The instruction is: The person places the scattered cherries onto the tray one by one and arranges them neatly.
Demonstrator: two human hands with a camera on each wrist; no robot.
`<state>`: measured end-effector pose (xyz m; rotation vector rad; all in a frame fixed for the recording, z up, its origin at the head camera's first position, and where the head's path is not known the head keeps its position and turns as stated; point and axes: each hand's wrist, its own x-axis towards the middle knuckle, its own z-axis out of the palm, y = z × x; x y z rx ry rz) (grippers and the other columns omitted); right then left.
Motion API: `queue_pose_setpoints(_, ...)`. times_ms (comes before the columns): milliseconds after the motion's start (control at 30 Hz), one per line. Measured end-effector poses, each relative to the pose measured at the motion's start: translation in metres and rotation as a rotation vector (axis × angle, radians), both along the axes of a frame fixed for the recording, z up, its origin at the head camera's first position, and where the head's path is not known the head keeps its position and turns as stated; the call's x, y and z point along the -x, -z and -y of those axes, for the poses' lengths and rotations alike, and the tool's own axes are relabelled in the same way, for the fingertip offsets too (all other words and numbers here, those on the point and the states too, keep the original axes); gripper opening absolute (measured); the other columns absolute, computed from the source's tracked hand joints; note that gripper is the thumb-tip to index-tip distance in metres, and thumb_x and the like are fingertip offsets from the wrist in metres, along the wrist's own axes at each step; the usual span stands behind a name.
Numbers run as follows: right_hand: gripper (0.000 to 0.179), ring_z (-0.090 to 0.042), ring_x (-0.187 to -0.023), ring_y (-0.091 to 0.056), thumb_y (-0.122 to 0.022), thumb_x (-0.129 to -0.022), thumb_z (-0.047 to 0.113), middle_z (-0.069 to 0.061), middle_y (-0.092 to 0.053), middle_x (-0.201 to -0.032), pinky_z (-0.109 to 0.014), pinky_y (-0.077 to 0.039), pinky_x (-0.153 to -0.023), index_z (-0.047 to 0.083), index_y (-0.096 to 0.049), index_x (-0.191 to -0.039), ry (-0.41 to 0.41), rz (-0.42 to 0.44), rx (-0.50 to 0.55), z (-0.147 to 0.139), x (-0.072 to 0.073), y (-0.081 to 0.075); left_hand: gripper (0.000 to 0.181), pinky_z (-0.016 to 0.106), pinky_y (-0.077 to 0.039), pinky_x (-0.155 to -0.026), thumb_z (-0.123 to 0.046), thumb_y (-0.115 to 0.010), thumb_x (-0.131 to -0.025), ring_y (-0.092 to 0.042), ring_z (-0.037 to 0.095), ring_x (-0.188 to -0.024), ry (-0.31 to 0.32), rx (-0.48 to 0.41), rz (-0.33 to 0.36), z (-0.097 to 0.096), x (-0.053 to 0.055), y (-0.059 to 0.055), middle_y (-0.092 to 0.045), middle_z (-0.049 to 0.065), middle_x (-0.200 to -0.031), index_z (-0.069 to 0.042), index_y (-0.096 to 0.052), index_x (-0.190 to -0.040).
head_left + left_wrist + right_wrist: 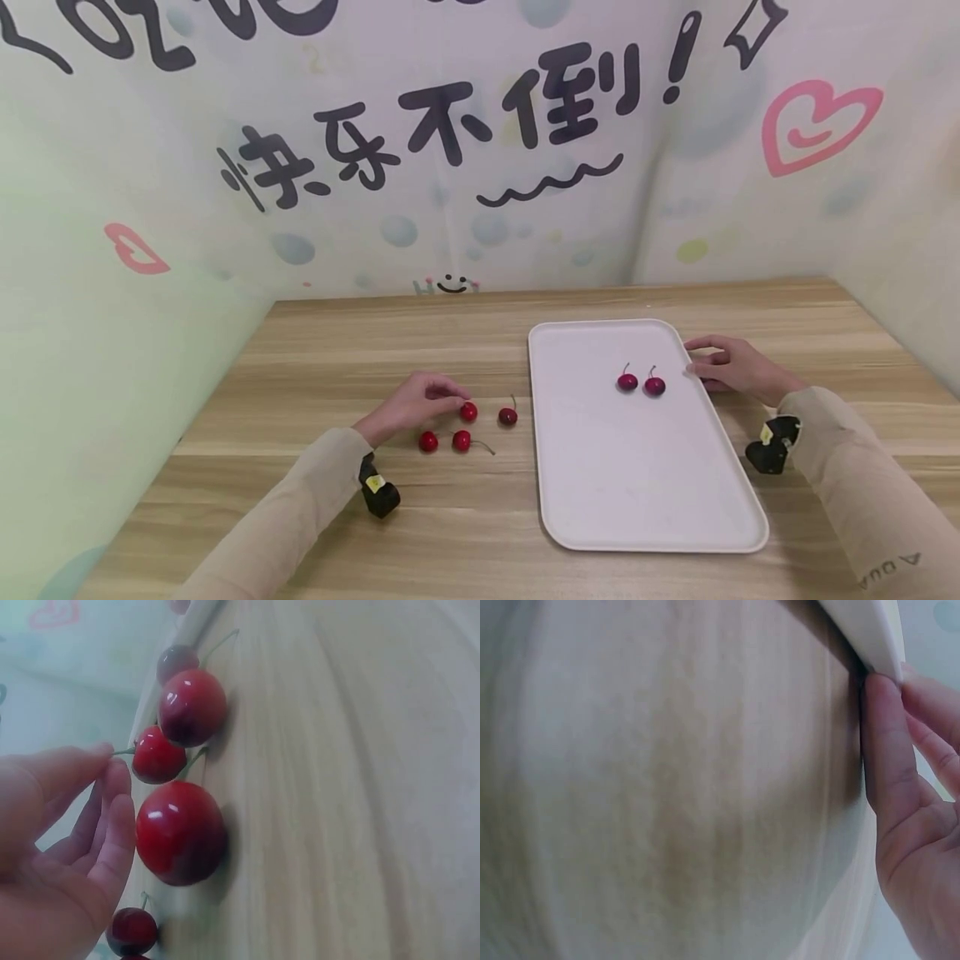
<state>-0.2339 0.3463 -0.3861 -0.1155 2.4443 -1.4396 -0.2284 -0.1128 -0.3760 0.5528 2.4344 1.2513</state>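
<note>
Near the middle of the table, my left hand [414, 406] pinches the thin green stem of a red cherry [468, 412] between thumb and fingertips; the left wrist view shows this cherry [159, 755] at the end of its stem. Three more cherries lie close by on the wood: one cherry [428, 442] and another cherry [462, 441] nearer me, and a darker cherry [507, 416] to the right. A white rectangular tray [637, 500] holds two dark cherries [654, 387]. My right hand [738, 367] grips the tray's right rim, thumb and fingers at the edge.
Light wood-grain table [300, 500] lies under everything. Behind it rises a white printed backdrop [450, 208] with dark lettering and pink hearts. Black wrist cameras sit at both cuffs, the left camera [380, 492] and the right camera [772, 446].
</note>
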Motion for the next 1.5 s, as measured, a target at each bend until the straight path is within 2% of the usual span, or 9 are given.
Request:
queue_pose_setpoints(133, 0.056, -0.019, -0.082, -0.06, -0.06, -0.084, 0.016, -0.019, -0.056, -0.098, -0.032, -0.05, -0.073, -0.009, -0.034, -0.127, -0.004, 0.001, -0.02, 0.0, 0.0, 0.0, 0.019, 0.028, -0.044, -0.075, -0.017, -0.058, -0.086, -0.054, 0.013, -0.088, -0.001, -0.012, 0.003, -0.003, -0.002, -0.003, -0.063, 0.003, -0.102, -0.008, -0.067, -0.1)
queue_pose_setpoints(300, 0.056, -0.021, -0.083, -0.06, -0.061, -0.084, 0.017, -0.02, -0.056, -0.1, -0.033, -0.049, -0.073, -0.009, -0.034, -0.127, -0.002, -0.003, -0.047, 0.001, 0.0, -0.001, 0.019, 0.029, -0.044, -0.076, -0.019, -0.059, -0.085, -0.055, 0.013, -0.088, -0.034, -0.007, 0.006, -0.007, -0.004, -0.007, -0.064, 0.0, -0.101, -0.012, -0.067, -0.101)
queue_pose_setpoints(600, 0.056, -0.02, -0.082, -0.061, -0.061, -0.084, 0.015, -0.019, -0.057, -0.098, -0.033, -0.049, -0.073, -0.009, -0.034, -0.127, 0.005, 0.0, -0.034, 0.0, -0.001, -0.001, 0.022, 0.028, -0.044, -0.077, -0.019, -0.059, -0.085, -0.055, 0.013, -0.088, -0.047, -0.019, -0.026, -0.02, -0.002, -0.013, -0.063, -0.001, -0.099, -0.009, -0.065, -0.103)
queue_pose_setpoints(933, 0.056, -0.021, -0.082, -0.061, -0.061, -0.084, 0.016, -0.021, -0.056, -0.1, -0.033, -0.05, -0.072, -0.009, -0.034, -0.127, -0.003, -0.018, -0.045, 0.0, -0.001, -0.001, 0.019, 0.028, -0.044, -0.075, -0.021, -0.057, -0.087, -0.055, 0.012, -0.086, 0.018, 0.025, -0.053, -0.032, 0.0, -0.018, -0.064, -0.002, -0.096, -0.012, -0.066, -0.101)
queue_pose_setpoints(1100, 0.055, -0.02, -0.082, -0.061, -0.06, -0.084, 0.014, -0.021, -0.056, -0.099, -0.032, -0.05, -0.072, -0.01, -0.034, -0.127, -0.004, -0.015, -0.032, 0.0, 0.0, 0.0, 0.018, 0.027, -0.045, -0.073, -0.022, -0.057, -0.087, -0.056, 0.013, -0.084, 0.025, 0.038, -0.037, -0.036, 0.0, -0.02, -0.064, -0.004, -0.093, -0.014, -0.067, -0.098)
queue_pose_setpoints(1233, 0.054, -0.018, -0.081, -0.061, -0.06, -0.085, 0.013, -0.021, -0.056, -0.1, -0.032, -0.05, -0.072, -0.011, -0.034, -0.126, -0.006, -0.017, -0.001, 0.0, 0.0, 0.001, 0.019, 0.029, -0.044, -0.076, -0.024, -0.056, -0.087, -0.055, 0.013, -0.086, 0.047, 0.049, -0.027, -0.039, 0.001, -0.022, -0.064, -0.005, -0.093, -0.016, -0.067, -0.1)
queue_pose_setpoints(1500, 0.055, -0.018, -0.081, -0.061, -0.06, -0.084, 0.013, -0.02, -0.057, -0.098, -0.033, -0.05, -0.072, -0.011, -0.034, -0.126, -0.002, -0.013, -0.005, 0.001, 0.0, 0.0, 0.019, 0.028, -0.045, -0.077, -0.024, -0.055, -0.088, -0.056, 0.012, -0.089, 0.082, 0.013, 0.005, -0.05, 0.002, -0.028, -0.064, -0.004, -0.097, -0.014, -0.068, -0.098)
